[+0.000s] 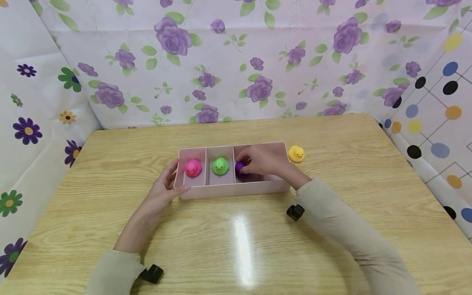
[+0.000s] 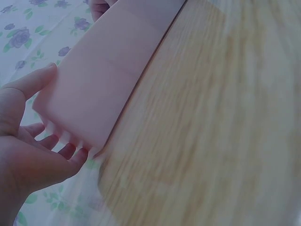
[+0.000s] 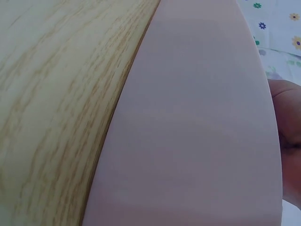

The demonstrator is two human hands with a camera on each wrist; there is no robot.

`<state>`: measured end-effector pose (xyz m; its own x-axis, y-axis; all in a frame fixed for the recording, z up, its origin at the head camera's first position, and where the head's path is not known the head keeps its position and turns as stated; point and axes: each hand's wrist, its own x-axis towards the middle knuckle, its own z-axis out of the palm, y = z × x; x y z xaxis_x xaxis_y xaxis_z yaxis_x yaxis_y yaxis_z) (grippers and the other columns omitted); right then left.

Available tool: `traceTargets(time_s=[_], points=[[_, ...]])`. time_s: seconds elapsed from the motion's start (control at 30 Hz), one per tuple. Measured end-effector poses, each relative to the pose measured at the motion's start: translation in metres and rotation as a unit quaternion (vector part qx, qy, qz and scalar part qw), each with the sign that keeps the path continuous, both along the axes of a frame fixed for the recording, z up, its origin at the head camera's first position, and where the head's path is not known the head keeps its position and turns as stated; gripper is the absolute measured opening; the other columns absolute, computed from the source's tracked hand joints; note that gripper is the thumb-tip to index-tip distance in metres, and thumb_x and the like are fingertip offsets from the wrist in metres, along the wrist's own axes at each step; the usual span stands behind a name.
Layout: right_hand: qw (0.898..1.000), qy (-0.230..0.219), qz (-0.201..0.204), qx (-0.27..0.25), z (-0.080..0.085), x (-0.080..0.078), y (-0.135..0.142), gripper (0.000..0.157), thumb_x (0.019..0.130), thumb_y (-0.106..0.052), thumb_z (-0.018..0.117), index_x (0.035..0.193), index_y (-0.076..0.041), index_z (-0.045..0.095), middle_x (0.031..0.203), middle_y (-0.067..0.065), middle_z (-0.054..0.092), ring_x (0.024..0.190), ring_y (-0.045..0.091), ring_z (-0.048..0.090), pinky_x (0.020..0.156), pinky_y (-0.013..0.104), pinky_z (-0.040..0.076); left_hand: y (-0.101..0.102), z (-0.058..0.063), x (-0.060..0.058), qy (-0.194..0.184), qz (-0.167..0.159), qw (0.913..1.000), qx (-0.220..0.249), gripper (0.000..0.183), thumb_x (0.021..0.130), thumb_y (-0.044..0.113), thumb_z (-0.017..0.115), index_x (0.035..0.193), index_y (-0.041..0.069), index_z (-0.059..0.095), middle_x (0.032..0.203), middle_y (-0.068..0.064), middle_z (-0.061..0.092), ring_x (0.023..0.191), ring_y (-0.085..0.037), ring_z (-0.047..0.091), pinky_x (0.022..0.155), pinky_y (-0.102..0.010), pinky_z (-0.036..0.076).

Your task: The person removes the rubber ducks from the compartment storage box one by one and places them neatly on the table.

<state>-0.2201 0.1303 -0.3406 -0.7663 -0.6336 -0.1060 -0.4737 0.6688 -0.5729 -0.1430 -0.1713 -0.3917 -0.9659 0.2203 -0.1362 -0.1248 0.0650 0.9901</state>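
A long pink divided box point(image 1: 236, 190) sits on the table. A pink toy duck point(image 1: 193, 168) is in its left compartment and a green toy duck point(image 1: 220, 166) in the one beside it. My left hand point(image 1: 165, 186) holds the box's left end, thumb at the front corner and fingers along the end wall point(image 2: 70, 122). Reaching into the wide right compartment, my right hand point(image 1: 263, 159) pinches a small rounded purple toy point(image 1: 239, 166) close to the divider; the fingers hide much of it. In the right wrist view, the box's front wall point(image 3: 188, 117) covers part of that hand point(image 3: 288, 127).
A yellow toy duck point(image 1: 296, 153) stands on the wooden table point(image 1: 206, 241) just past the box's right end. Flowered cloth point(image 1: 228, 61) hangs behind the table's back edge, with patterned sheets at both sides. Each wrist carries a small black camera point(image 1: 295, 212).
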Motion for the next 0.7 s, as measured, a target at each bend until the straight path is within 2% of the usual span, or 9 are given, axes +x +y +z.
traceTargets(time_s=[0.23, 0.43, 0.7], points=[[0.998, -0.022, -0.015, -0.050, 0.002, -0.002, 0.009, 0.023, 0.086, -0.007, 0.072, 0.109, -0.004, 0.071, 0.105, 0.006, 0.069, 0.098, 0.019, 0.063, 0.084, 0.029, 0.052, 0.000, 0.000, -0.001, -0.002, 0.001, 1.0000, 0.000, 0.084, 0.091, 0.003, 0.064, 0.156, 0.013, 0.012, 0.160, -0.008, 0.011, 0.144, -0.029, 0.013, 0.114, -0.047, 0.018], [0.995, -0.016, -0.039, -0.090, 0.011, -0.002, 0.016, 0.027, 0.084, -0.006, 0.072, 0.111, -0.003, 0.071, 0.108, 0.010, 0.069, 0.100, 0.023, 0.064, 0.085, 0.033, 0.053, 0.001, 0.001, -0.001, -0.004, 0.002, 1.0000, -0.004, 0.084, 0.091, 0.003, 0.064, 0.156, 0.014, 0.012, 0.161, -0.008, 0.011, 0.145, -0.029, 0.012, 0.115, -0.046, 0.017], [0.992, -0.031, -0.054, -0.110, 0.017, -0.002, 0.018, 0.029, 0.084, -0.006, 0.071, 0.113, -0.003, 0.070, 0.109, 0.011, 0.068, 0.099, 0.024, 0.064, 0.082, 0.032, 0.054, 0.000, 0.000, -0.001, -0.002, 0.004, 1.0000, -0.001, 0.084, 0.091, 0.002, 0.063, 0.156, 0.013, 0.012, 0.160, -0.009, 0.011, 0.144, -0.030, 0.013, 0.115, -0.046, 0.016]])
